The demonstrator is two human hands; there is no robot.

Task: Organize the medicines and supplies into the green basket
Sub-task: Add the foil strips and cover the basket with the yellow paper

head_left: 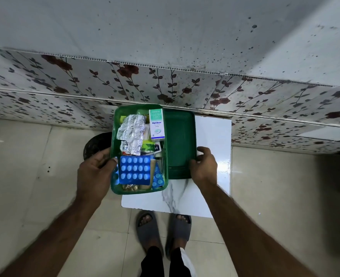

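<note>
A green basket stands on the left part of a small white marble-look table. It holds a blue blister pack, a crumpled silver foil strip, a white-and-green Optibex box and other packets underneath. My left hand grips the basket's left rim, thumb over the edge. A flat dark green lid lies right of the basket. My right hand holds the lid's near right corner.
The table stands against a floral-patterned wall panel. A dark round object sits on the floor left of the basket. My feet in grey slippers stand on beige floor tiles just before the table.
</note>
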